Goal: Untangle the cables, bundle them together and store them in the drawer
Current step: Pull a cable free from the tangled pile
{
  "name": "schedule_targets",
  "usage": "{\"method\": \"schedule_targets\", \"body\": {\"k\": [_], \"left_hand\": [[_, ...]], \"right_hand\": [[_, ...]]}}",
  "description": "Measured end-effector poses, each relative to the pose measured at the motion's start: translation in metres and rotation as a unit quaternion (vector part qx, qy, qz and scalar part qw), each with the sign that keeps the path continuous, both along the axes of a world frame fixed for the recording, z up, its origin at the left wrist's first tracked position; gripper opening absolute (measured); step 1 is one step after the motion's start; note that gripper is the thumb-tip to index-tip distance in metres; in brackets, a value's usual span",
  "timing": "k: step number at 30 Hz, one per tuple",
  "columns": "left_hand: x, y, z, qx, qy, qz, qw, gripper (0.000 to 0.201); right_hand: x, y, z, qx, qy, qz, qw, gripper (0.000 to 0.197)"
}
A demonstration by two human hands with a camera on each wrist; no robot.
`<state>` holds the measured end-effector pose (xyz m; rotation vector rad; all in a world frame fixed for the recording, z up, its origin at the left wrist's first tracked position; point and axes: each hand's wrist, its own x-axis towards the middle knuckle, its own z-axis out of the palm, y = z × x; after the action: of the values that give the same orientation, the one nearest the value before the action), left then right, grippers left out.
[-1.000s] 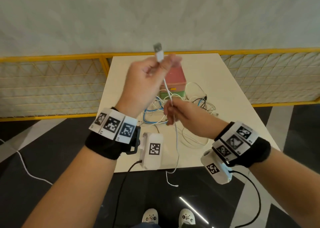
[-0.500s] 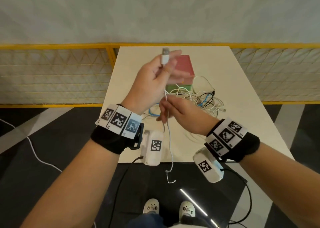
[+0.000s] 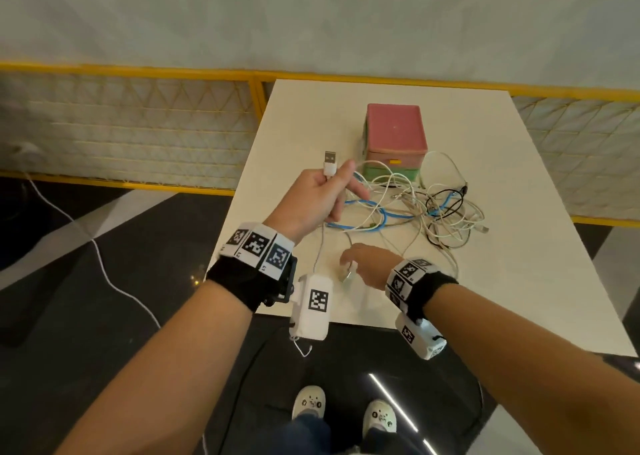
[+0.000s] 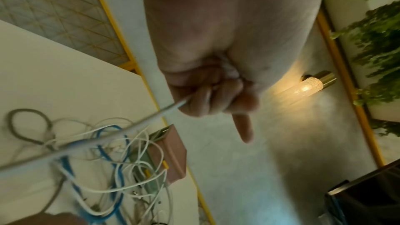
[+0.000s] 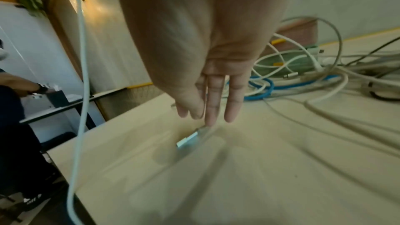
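On the table (image 3: 519, 281), drawer box (image 3: 396, 132) shut.

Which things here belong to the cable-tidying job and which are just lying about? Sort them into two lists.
Part of the job:
- white USB cable, gripped by the left hand
- loose plug on the table, under the right hand
- tangled cables
- pink and green drawer box

Lying about:
- white floor cable
- yellow railing
- wall lamp
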<state>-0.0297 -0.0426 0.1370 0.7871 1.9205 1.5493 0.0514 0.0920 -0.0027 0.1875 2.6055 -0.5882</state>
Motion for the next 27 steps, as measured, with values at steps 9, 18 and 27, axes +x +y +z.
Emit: {"method": "schedule_targets", "body": {"k": [9,18,27], "left_hand": [[-0.003,-0.005,-0.013,-0.007,-0.011,0.046,0.999,0.028],[-0.021,-0.006,-0.03,0.007,-0.055,0.09,0.994,0.043],[-0.006,0.035,-0.035,-0.036,0.029,0.013,0.999,0.04]], "right_hand": [[-0.012,-0.004,-0.032,0.037,0.033,0.026,0.998,0.029],[-0.002,-0.006,0.035,-0.363,0.16,-0.292,0.87,0.033],[0.012,0.003,0.091,-0.473,0.295,-0.253,0.791,0.025]]}}
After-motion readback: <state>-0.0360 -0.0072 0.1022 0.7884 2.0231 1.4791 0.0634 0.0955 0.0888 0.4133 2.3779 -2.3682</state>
